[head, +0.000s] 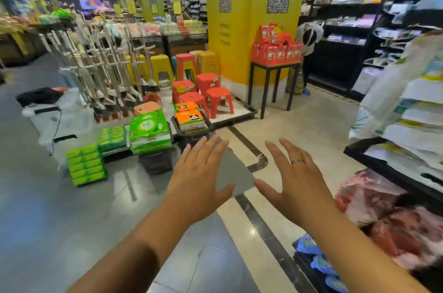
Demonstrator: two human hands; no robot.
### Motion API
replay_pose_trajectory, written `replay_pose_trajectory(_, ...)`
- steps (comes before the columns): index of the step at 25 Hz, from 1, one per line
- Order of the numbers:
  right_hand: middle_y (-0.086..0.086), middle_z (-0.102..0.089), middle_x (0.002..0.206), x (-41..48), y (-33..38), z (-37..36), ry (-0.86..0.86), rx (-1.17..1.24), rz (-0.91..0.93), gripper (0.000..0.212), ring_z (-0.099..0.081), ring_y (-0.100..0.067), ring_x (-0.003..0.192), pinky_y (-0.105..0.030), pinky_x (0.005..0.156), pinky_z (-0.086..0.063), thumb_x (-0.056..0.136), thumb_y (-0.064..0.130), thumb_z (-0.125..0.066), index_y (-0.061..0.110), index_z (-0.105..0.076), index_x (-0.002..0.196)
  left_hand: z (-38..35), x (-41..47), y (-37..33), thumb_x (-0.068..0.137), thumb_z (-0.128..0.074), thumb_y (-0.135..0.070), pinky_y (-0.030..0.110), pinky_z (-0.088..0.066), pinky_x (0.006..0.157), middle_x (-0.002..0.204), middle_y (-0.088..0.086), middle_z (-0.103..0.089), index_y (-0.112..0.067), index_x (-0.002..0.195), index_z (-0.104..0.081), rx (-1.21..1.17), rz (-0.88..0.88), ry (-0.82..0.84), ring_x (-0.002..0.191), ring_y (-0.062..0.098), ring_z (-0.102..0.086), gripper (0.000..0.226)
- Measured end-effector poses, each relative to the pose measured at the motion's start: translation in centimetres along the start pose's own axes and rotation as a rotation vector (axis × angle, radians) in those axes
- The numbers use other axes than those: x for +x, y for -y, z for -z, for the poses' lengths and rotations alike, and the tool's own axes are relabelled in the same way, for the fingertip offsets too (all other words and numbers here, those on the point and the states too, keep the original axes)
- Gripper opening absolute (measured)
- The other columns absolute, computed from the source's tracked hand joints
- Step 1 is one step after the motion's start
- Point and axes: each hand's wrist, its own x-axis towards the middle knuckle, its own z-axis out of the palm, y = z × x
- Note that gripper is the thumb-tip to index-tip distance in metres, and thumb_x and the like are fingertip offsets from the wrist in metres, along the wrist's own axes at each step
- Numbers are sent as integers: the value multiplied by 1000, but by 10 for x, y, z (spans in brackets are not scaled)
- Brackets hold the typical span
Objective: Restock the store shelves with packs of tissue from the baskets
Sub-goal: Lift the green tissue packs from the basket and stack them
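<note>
Over the grey-and-cream tiled floor (60,221), left hand (199,180) and right hand (294,177) are hovering spread, empty; orange panda-print tissue packs (191,120) are sitting in the black plastic basket (190,137) ahead, so I'd be clamping the top one from both sides.

Open floor (79,225) lies near and left, and a clear lane runs far right between the yellow pillar (244,17) and the shelf (383,169). The left hand (199,180) and right hand (294,182) hang spread above bare floor, apart, touching nothing. Straight ahead the way is blocked — a black basket (191,136) heaped with orange packs (190,120), green packs (149,131) just left of it, red stools (211,96) behind. The shelf edge juts in at near right, with pink packs (383,216) below it.
</note>
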Motion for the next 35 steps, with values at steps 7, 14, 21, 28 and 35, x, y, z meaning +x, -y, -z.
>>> replay_pose_trajectory(7, -2, -19, 159, 140, 79, -113, 129, 110, 173, 82, -19, -24, 144, -40, 114, -27, 85, 65, -50, 36, -14, 152, -31, 12, 157, 86, -49, -60, 32, 10, 115, 161, -8, -1, -31, 152, -1, 62, 283, 56, 148, 16, 1, 87)
replay_pose_trajectory(14, 2, -12, 160, 328, 119, -216, 278, 170, 288, 80, -18, -25, 144, -39, 111, -30, 87, 67, -44, 38, -6, 152, -81, 106, 298, 86, -51, -59, 39, -7, 121, 161, -3, -9, -26, 153, -8, 108, 477, 63, 148, 19, -7, 86)
replay_pose_trajectory(21, 1, -15, 159, 509, 171, -290, 365, 204, 375, 79, -21, -25, 143, -40, 111, -32, 88, 65, -46, 36, -9, 152, -117, 204, 440, 87, -50, -59, 40, -13, 120, 160, -2, -13, -25, 153, -11, 93, 593, 27, 147, 19, -13, 84)
replay_pose_trajectory(28, -1, -20, 157, 673, 252, -409, 399, 273, 290, 78, -25, -27, 141, -43, 108, -35, 87, 59, -53, 34, -17, 152, -182, 295, 639, 83, -40, -64, 41, -19, 119, 156, 4, -28, -18, 150, -26, 41, 561, 22, 144, 23, -25, 83)
replay_pose_trajectory(35, -6, -24, 155, 823, 314, -503, 423, 349, 88, 78, -29, -30, 138, -44, 106, -36, 85, 55, -59, 32, -23, 151, -231, 403, 827, 86, -60, -53, 36, -16, 117, 155, 6, -30, -17, 150, -26, -30, 463, 152, 143, 23, -25, 81)
